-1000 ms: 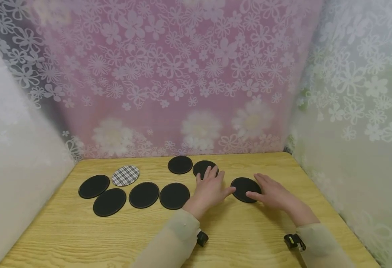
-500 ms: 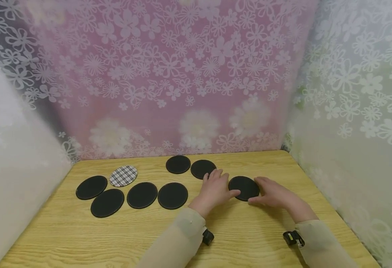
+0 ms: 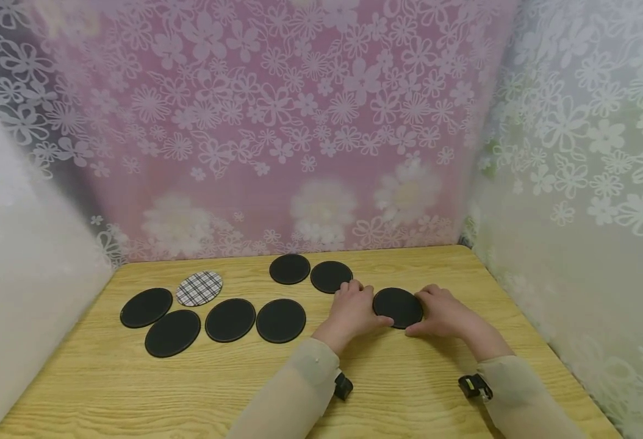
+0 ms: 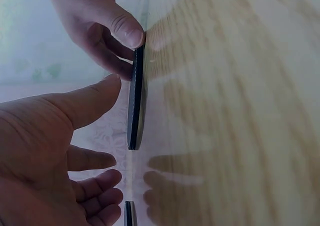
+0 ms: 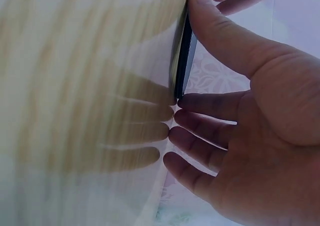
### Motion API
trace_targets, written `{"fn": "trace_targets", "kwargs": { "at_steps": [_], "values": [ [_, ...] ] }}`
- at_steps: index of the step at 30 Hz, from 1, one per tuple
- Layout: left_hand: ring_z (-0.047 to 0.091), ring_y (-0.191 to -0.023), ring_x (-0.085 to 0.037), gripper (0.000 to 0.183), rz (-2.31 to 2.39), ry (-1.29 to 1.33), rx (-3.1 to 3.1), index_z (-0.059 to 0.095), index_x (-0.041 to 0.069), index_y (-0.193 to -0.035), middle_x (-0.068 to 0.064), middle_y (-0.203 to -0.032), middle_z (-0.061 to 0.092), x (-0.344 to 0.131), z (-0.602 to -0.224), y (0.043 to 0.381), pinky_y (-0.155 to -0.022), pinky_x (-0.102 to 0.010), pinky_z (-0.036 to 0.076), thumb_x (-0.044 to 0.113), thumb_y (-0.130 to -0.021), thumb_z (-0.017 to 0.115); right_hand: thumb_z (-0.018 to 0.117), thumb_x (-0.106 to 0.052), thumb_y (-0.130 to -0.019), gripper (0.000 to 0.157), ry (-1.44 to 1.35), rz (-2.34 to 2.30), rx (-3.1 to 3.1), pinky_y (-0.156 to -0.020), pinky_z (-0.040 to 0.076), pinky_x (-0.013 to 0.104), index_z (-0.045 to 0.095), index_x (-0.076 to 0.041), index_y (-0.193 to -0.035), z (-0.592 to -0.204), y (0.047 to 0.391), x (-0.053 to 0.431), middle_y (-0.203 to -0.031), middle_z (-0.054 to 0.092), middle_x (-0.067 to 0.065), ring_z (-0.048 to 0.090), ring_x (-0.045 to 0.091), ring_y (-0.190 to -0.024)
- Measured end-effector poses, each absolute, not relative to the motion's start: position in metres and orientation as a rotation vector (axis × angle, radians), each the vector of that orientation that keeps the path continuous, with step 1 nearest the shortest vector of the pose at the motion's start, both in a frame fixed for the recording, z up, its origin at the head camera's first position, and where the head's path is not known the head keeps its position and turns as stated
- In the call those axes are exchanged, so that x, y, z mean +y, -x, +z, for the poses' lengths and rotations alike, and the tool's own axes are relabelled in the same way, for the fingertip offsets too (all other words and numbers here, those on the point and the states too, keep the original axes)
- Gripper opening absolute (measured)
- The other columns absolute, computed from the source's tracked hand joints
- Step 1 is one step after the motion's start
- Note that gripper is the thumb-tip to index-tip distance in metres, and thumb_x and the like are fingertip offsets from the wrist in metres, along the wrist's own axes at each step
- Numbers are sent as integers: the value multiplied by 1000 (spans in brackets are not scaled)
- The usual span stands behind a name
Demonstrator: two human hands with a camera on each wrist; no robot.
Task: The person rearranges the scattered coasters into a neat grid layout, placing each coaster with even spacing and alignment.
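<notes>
Black disc [image 3: 398, 305], head view: located between left hand [image 3: 350, 312] and right hand [image 3: 443, 314], at the worktop [image 3: 179, 396]. Count: six further black discs [image 3: 280, 321] and one checked disc [image 3: 199, 288], left of and beyond the left hand. Left wrist view: left hand loosely spread, thumb near the disc's edge, contact undetermined. Right wrist view: right hand pinches the disc, thumb to forefinger.

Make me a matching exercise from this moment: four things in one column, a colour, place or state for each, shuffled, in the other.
1. Plaid disc
2. Right hand
3. Table
4. Back curtain

A. Yellowish, wood-grained
B. White with dark lines
C. Pink with pale flowers
D. Touching the edge of a black disc

Pairs: 1-B, 2-D, 3-A, 4-C
</notes>
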State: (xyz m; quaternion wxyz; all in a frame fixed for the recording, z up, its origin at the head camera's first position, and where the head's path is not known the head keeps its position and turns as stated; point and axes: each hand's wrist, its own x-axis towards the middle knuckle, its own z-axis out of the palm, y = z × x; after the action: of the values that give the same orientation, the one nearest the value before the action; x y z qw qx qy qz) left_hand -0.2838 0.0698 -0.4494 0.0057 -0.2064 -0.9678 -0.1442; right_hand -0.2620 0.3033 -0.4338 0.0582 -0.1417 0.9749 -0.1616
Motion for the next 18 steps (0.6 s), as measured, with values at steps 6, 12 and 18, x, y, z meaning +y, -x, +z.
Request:
{"fn": "trace_targets", "kwargs": {
  "at_steps": [6,12,18],
  "values": [
    [49,-109,-25,74,-455,644,-3065,72,12,-139,-8,-124,61,73,-451,288,-99,-42,47,68,-91,84,97,-44,-84,90,376,-506,2949,-103,49,67,61,13,-144,-431,265,300,-136,54,33,53,53,-122],
    [54,-113,-27,71,-453,650,-3077,74,11,-135,-8,-122,64,78,-454,291,-101,-42,48,65,-91,85,98,-40,-84,91,331,-546,2921,-104,50,66,59,15,-145,-429,267,297,-136,54,33,54,52,-123],
    [56,-111,-26,72,-432,655,-3070,74,10,-134,-6,-118,64,81,-458,294,-103,-41,48,63,-87,89,99,-35,-83,90,323,-561,2905,-105,50,65,58,17,-144,-428,270,298,-136,53,36,55,53,-125]
  ]
}}
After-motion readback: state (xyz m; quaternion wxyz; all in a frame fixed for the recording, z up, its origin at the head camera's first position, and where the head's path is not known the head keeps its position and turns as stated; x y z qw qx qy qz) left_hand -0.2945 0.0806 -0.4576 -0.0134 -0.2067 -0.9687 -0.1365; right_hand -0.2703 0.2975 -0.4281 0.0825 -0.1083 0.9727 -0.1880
